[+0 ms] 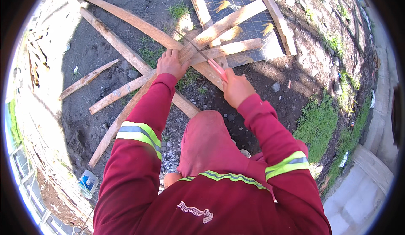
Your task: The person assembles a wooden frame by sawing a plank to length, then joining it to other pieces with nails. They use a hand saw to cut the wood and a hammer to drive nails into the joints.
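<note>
My left hand [171, 64] is closed over a long wooden plank [230, 23] near where several boards cross, its fingers wrapped on the wood. My right hand [237, 88] grips the red handle of a saw [217, 69]. The saw's thin dark blade, seen nearly edge-on, slants up and left across the plank just right of my left hand. Beneath it lies another long board [130, 20], running from the upper left toward my right hand. A shorter board [240, 46] sits beside the plank. Whether the blade is sunk into the wood, I cannot tell.
A dark grid-patterned sheet [249, 28] lies under the boards at the upper right, with a loose board [276, 20] along its edge. A short stick [89, 79] rests on the soil at left. A plastic container [87, 183] stands lower left. Grass [317, 123] and stones are at right.
</note>
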`<control>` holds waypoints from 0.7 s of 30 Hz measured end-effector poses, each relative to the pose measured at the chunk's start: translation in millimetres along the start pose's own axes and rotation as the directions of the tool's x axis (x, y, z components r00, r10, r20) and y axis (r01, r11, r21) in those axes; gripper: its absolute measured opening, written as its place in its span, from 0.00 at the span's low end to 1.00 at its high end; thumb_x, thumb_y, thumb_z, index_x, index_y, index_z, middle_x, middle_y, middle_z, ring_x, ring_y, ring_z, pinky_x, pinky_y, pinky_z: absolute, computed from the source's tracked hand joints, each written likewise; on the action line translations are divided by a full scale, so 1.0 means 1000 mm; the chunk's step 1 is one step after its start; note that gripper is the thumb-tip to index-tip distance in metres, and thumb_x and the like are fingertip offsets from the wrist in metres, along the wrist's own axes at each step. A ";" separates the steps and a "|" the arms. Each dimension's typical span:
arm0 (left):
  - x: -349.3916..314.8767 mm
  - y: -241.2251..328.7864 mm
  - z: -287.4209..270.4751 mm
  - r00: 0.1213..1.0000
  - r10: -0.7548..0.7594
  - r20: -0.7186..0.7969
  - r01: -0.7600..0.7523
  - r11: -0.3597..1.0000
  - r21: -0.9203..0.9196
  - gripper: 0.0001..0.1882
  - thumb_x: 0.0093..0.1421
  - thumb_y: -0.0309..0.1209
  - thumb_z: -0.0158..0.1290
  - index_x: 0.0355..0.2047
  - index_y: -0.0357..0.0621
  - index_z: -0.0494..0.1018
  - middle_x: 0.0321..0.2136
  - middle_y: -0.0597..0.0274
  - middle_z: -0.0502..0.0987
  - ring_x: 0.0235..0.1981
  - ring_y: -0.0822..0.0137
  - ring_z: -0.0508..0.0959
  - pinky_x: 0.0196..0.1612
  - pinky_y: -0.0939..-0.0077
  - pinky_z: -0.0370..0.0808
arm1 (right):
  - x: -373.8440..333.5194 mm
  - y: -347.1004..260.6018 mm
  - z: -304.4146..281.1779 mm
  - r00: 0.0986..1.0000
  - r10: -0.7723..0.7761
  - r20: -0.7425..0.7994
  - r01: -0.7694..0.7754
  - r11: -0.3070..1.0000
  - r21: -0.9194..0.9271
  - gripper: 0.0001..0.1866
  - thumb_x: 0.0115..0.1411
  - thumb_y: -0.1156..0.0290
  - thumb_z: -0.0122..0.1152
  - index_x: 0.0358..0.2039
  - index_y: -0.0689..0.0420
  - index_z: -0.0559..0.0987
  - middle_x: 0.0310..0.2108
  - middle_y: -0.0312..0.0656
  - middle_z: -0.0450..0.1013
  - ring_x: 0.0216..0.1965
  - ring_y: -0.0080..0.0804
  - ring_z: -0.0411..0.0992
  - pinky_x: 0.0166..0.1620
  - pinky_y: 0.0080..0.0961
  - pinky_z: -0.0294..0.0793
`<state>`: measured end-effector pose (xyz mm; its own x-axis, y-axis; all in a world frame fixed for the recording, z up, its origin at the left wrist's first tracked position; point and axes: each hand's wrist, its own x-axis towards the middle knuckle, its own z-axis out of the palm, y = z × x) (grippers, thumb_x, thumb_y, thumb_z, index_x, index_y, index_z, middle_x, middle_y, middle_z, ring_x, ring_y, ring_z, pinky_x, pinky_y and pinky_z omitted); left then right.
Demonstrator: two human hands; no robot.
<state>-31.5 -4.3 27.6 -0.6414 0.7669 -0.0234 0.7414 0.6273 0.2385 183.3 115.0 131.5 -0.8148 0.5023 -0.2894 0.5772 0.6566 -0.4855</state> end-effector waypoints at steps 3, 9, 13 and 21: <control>-0.001 0.002 -0.003 1.000 0.010 -0.028 -0.010 1.000 -0.023 0.28 0.51 0.51 0.60 0.42 0.42 0.71 0.42 0.53 0.73 0.47 0.53 0.73 0.48 0.59 0.71 | 0.023 -0.011 0.004 0.999 0.041 0.035 -0.042 0.999 0.023 0.11 0.62 0.68 0.51 0.41 0.59 0.67 0.28 0.61 0.75 0.34 0.61 0.75 0.39 0.53 0.73; 0.000 -0.004 0.004 1.000 0.013 -0.003 -0.013 1.000 0.004 0.29 0.52 0.49 0.59 0.45 0.41 0.69 0.41 0.52 0.73 0.47 0.53 0.74 0.49 0.59 0.71 | -0.107 0.015 -0.053 0.981 0.145 0.127 -0.147 0.989 0.006 0.12 0.61 0.69 0.53 0.41 0.59 0.65 0.26 0.61 0.74 0.30 0.61 0.75 0.35 0.51 0.74; 0.002 -0.002 0.003 1.000 -0.010 -0.007 0.010 1.000 0.015 0.27 0.51 0.50 0.60 0.42 0.42 0.70 0.41 0.54 0.73 0.47 0.54 0.73 0.48 0.58 0.71 | -0.018 0.006 -0.011 0.990 0.089 0.109 -0.089 0.996 -0.010 0.12 0.61 0.68 0.53 0.42 0.59 0.66 0.26 0.60 0.75 0.30 0.61 0.74 0.35 0.52 0.73; -0.001 -0.003 0.002 1.000 0.000 0.026 0.000 1.000 0.022 0.29 0.51 0.50 0.60 0.43 0.42 0.70 0.43 0.54 0.72 0.47 0.53 0.73 0.47 0.58 0.71 | -0.095 0.024 -0.033 0.988 0.105 0.111 -0.106 0.994 0.011 0.11 0.60 0.68 0.55 0.39 0.57 0.66 0.24 0.57 0.74 0.29 0.58 0.75 0.31 0.52 0.74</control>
<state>-32.6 -6.6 24.9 -0.6362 0.7700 -0.0486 0.7458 0.6298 0.2169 276.7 101.6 174.2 -0.7509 0.5026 -0.4284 0.6600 0.5933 -0.4608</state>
